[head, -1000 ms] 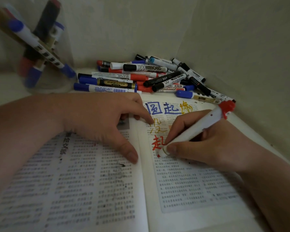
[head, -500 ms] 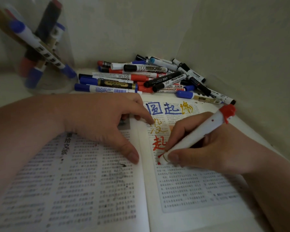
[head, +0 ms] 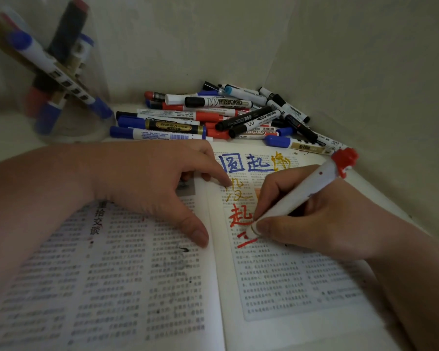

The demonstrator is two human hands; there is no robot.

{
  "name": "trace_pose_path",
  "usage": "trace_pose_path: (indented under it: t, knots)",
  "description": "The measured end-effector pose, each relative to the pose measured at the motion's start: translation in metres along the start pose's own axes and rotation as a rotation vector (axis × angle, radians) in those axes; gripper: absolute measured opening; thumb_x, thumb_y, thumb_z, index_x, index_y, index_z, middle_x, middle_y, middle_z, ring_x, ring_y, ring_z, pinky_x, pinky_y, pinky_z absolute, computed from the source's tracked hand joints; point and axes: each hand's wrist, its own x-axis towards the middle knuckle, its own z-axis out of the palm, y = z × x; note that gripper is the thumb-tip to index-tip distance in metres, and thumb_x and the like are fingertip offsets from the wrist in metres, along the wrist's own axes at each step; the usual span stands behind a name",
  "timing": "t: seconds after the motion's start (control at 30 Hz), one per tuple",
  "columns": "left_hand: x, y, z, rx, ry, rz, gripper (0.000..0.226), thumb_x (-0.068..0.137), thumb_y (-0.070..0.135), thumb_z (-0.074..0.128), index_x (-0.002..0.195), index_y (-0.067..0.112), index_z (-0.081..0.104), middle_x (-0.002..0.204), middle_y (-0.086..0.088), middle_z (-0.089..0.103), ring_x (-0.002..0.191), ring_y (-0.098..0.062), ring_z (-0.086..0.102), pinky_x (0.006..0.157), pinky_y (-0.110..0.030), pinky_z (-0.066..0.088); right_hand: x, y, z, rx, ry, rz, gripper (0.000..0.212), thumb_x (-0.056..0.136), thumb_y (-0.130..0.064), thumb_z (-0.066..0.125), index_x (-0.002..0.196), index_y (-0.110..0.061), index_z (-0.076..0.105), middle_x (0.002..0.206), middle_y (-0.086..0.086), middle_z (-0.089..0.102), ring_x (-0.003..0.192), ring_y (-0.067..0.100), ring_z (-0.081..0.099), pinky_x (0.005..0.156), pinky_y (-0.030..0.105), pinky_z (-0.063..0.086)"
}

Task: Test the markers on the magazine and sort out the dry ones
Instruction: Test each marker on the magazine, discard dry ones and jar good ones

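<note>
Right hand [head: 314, 219] pinching a white red-capped marker [head: 297, 196], tip on the open printed magazine [head: 162, 287] by its spine, left hand [head: 152, 183] fingers spread, pressing the left page, loose marker pile [head: 213, 115] at the tabletop's far corner

Two bare arms fill the near part of the view. The left hand [head: 147, 183] is broad, with short, thick fingers [head: 213, 168] and a wide thumb [head: 185, 219]. Its nail [head: 200, 236] is trimmed short and rounded, and fine creases cross the thumb's knuckle. The left forearm [head: 36, 198] is uncovered up to the left edge. The right hand [head: 314, 219] shows a short thumbnail [head: 261, 226] and smooth knuckles. The right forearm [head: 406, 277] is likewise bare down to the near right corner.
</note>
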Motion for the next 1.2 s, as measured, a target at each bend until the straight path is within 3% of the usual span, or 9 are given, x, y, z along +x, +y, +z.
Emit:
trace_pose_path:
  t: [0.1, 0.27, 0.4, 0.57, 0.77, 0.93, 1.0, 1.1, 1.2]
  knots:
    - [0.002, -0.001, 0.001, 0.005, 0.018, 0.010, 0.089, 0.044, 0.091, 0.070, 0.126, 0.066, 0.049, 0.115, 0.042, 0.040, 0.106, 0.016, 0.045, 0.086, -0.018, 0.041, -0.001, -0.001, -0.001, -0.028, -0.053, 0.000, 0.010, 0.081, -0.001, 0.080, 0.075, -0.004, 0.073, 0.064, 0.005, 0.067, 0.054, 0.008, 0.056, 0.049, 0.019, 0.041]
    - [0.004, -0.005, 0.002, -0.008, 0.053, 0.028, 0.092, 0.039, 0.099, 0.063, 0.125, 0.068, 0.049, 0.112, 0.041, 0.041, 0.099, 0.013, 0.049, 0.081, -0.019, 0.040, -0.004, -0.004, 0.002, -0.053, -0.104, -0.060, 0.006, 0.079, -0.009, 0.081, 0.078, -0.008, 0.076, 0.069, 0.010, 0.071, 0.059, 0.029, 0.063, 0.051, 0.030, 0.047]
    - [0.004, -0.006, 0.003, -0.016, 0.062, 0.031, 0.092, 0.038, 0.099, 0.064, 0.124, 0.068, 0.049, 0.112, 0.041, 0.042, 0.099, 0.013, 0.049, 0.080, -0.019, 0.040, -0.004, 0.002, -0.003, 0.014, -0.054, -0.066, 0.007, 0.077, -0.005, 0.078, 0.074, -0.005, 0.072, 0.060, 0.000, 0.064, 0.051, 0.006, 0.054, 0.047, 0.017, 0.040]
    - [0.004, -0.006, 0.002, -0.003, 0.064, 0.036, 0.091, 0.040, 0.097, 0.065, 0.124, 0.068, 0.049, 0.112, 0.040, 0.042, 0.100, 0.013, 0.049, 0.079, -0.017, 0.040, -0.003, 0.002, -0.004, -0.043, -0.109, -0.052, 0.007, 0.077, -0.005, 0.076, 0.072, -0.008, 0.072, 0.062, 0.001, 0.065, 0.055, 0.008, 0.056, 0.050, 0.019, 0.041]
    - [0.002, -0.004, 0.001, -0.022, 0.027, 0.017, 0.087, 0.043, 0.088, 0.073, 0.125, 0.067, 0.049, 0.115, 0.040, 0.041, 0.104, 0.016, 0.046, 0.085, -0.016, 0.040, -0.001, 0.010, -0.006, -0.039, -0.032, -0.027, 0.012, 0.072, -0.010, 0.072, 0.068, -0.003, 0.063, 0.055, 0.004, 0.057, 0.048, 0.010, 0.049, 0.045, 0.020, 0.038]
    - [0.005, -0.006, 0.003, 0.000, 0.056, 0.011, 0.091, 0.040, 0.095, 0.068, 0.125, 0.070, 0.046, 0.111, 0.041, 0.040, 0.098, 0.016, 0.047, 0.081, -0.016, 0.040, 0.007, 0.018, -0.011, 0.325, 0.293, -0.119, 0.025, 0.072, -0.033, 0.064, 0.057, -0.013, 0.063, 0.058, 0.009, 0.054, 0.051, 0.024, 0.040, 0.047, 0.027, 0.030]
    - [0.006, -0.009, 0.004, 0.003, 0.081, 0.027, 0.093, 0.040, 0.097, 0.066, 0.127, 0.069, 0.045, 0.109, 0.040, 0.042, 0.094, 0.014, 0.049, 0.077, -0.015, 0.039, 0.010, 0.018, -0.014, 0.438, 0.402, -0.173, 0.022, 0.077, -0.022, 0.056, 0.057, -0.014, 0.059, 0.061, 0.007, 0.051, 0.058, 0.027, 0.033, 0.054, 0.036, 0.025]
    - [0.003, -0.006, 0.002, 0.023, 0.071, 0.009, 0.088, 0.048, 0.089, 0.069, 0.130, 0.066, 0.043, 0.113, 0.037, 0.044, 0.100, 0.012, 0.048, 0.078, -0.010, 0.041, 0.015, 0.012, -0.010, 0.656, 0.468, -0.267, 0.010, 0.080, -0.001, 0.051, 0.077, -0.009, 0.055, 0.070, 0.014, 0.051, 0.064, 0.026, 0.045, 0.060, 0.033, 0.039]
    - [-0.001, -0.001, 0.004, -0.021, 0.162, 0.004, 0.070, 0.060, 0.084, 0.063, 0.125, 0.059, 0.053, 0.110, 0.030, 0.053, 0.096, 0.002, 0.054, 0.077, -0.015, 0.044, 0.020, 0.001, -0.008, 0.880, 0.393, -0.239, 0.028, 0.082, 0.000, 0.054, 0.108, -0.011, 0.052, 0.063, 0.009, 0.046, 0.051, 0.019, 0.044, 0.051, 0.029, 0.039]
